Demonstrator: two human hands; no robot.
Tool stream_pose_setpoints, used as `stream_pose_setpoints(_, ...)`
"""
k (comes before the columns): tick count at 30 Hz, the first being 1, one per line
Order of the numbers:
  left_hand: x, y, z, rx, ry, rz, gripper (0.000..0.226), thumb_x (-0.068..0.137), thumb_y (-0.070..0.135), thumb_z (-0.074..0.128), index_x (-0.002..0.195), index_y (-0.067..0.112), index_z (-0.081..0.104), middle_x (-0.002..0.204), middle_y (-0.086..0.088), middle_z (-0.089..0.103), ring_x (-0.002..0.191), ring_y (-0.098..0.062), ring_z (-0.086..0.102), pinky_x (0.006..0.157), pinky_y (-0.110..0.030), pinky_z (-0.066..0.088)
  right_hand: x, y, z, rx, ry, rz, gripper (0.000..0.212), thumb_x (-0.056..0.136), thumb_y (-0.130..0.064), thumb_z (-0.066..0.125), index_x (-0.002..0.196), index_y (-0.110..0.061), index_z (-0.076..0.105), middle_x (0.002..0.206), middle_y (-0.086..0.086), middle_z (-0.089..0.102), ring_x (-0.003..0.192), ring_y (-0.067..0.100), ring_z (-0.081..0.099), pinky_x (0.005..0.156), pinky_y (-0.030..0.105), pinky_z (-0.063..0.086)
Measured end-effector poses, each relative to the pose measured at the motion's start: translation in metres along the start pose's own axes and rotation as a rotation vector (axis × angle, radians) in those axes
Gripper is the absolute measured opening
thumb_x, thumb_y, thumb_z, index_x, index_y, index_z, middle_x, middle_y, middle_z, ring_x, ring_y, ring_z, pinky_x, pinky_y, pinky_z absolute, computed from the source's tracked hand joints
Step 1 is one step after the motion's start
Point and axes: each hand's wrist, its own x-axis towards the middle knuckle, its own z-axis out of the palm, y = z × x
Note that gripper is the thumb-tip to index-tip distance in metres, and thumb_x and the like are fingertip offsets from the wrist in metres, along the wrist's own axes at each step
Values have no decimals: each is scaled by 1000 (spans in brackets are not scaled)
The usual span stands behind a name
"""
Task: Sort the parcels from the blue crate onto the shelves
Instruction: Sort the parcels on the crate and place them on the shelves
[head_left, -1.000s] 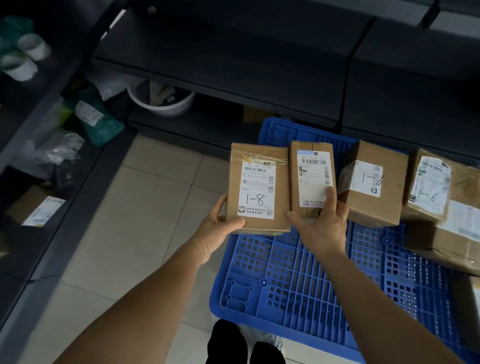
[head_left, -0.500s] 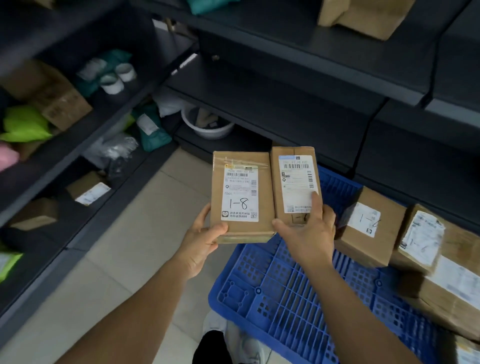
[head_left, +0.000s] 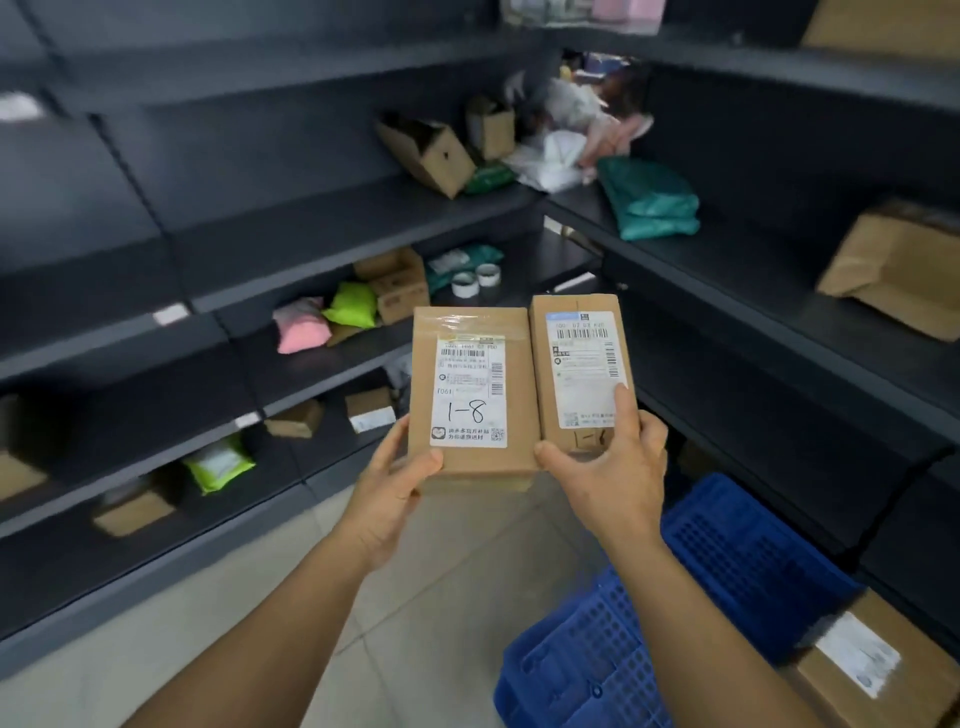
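Observation:
I hold two brown cardboard parcels side by side at chest height in front of the dark shelves. My left hand (head_left: 397, 496) grips the lower edge of the wider parcel (head_left: 470, 395), whose white label reads "1-8". My right hand (head_left: 610, 470) grips the narrower parcel (head_left: 579, 366), thumb under its bottom corner and a finger lying on its label. The blue crate (head_left: 670, 623) lies on the floor at lower right, with another labelled box (head_left: 862, 670) at its right end.
Dark shelving (head_left: 291, 228) wraps round the corner ahead. It holds cardboard boxes (head_left: 431, 150), a teal bag (head_left: 652, 200), pink (head_left: 301, 330) and lime green (head_left: 352, 306) bags, tape rolls (head_left: 475, 280) and a big box (head_left: 898, 270) at right. Beige floor tiles (head_left: 363, 623) lie below.
My view has swung up and left from the crate toward the corner shelves. Both hands have lifted the two parcels away from the crate, keeping the same grips.

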Motion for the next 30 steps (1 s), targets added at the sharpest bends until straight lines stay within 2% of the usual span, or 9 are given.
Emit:
stream_pose_setpoints(4, -29, 30, -53, -7, 82, 79, 83, 58, 43, 77, 135, 46, 45, 122, 9, 65, 118, -18, 58, 108, -49, 36, -15, -56, 27, 21, -55, -100, 104, 65, -54, 74, 148, -36, 14, 141, -4, 21, 127, 18, 28, 100, 41, 42)
stream_pose_setpoints(7, -49, 49, -98, -23, 161, 128, 71, 72, 36, 76, 135, 44, 45, 121, 8, 66, 114, -19, 61, 92, -38, 48, -31, -100, 51, 37, -90, -173, 104, 64, -54, 74, 148, -36, 15, 140, -5, 22, 128, 19, 30, 101, 41, 42)
stream_pose_setpoints(10, -72, 72, -142, -49, 224, 176, 55, 83, 28, 71, 129, 46, 47, 119, 5, 66, 106, -18, 64, 75, -26, 50, -52, -148, 75, 44, -119, -255, 105, 65, -54, 75, 148, -36, 14, 140, -4, 22, 128, 19, 30, 103, 41, 41)
stream_pose_setpoints(12, -89, 89, -175, -71, 270, 207, 57, 78, 31, 74, 125, 48, 48, 116, 6, 65, 106, -18, 62, 78, -29, 50, -67, -181, 91, 52, -143, -303, 105, 67, -54, 75, 149, -35, 12, 141, -4, 21, 129, 19, 29, 102, 40, 41)
stream_pose_setpoints(14, -108, 106, -210, -85, 294, 240, 76, 63, 42, 82, 130, 47, 47, 118, 5, 66, 109, -18, 62, 89, -36, 51, -84, -215, 108, 61, -159, -347, 106, 67, -55, 75, 149, -35, 12, 140, -2, 22, 129, 20, 30, 101, 39, 41)
stream_pose_setpoints(16, -126, 122, -246, -80, 319, 278, 86, 55, 49, 81, 133, 46, 46, 118, 5, 67, 110, -20, 62, 90, -37, 51, -102, -249, 124, 57, -167, -388, 105, 67, -58, 74, 149, -35, 12, 140, -2, 23, 128, 21, 30, 101, 39, 40)
stream_pose_setpoints(22, -180, 168, -339, -113, 425, 368, 70, 76, 35, 72, 138, 40, 42, 125, 3, 60, 110, -20, 59, 80, -35, 51, -159, -344, 170, 93, -210, -509, 102, 68, -61, 73, 148, -36, 15, 138, -1, 24, 126, 22, 31, 99, 41, 42)
stream_pose_setpoints(27, -217, 198, -400, -107, 519, 416, 62, 81, 38, 69, 137, 45, 42, 124, 5, 58, 108, -18, 57, 78, -34, 48, -196, -410, 202, 99, -229, -590, 99, 67, -65, 71, 146, -37, 17, 138, -1, 25, 125, 23, 31, 99, 47, 43)
stream_pose_setpoints(30, -230, 210, -431, -125, 539, 447, 62, 81, 37, 70, 137, 43, 43, 126, 4, 58, 109, -22, 59, 86, -44, 54, -211, -441, 217, 109, -255, -630, 99, 68, -65, 70, 147, -36, 17, 138, 0, 25, 125, 23, 30, 98, 42, 43)
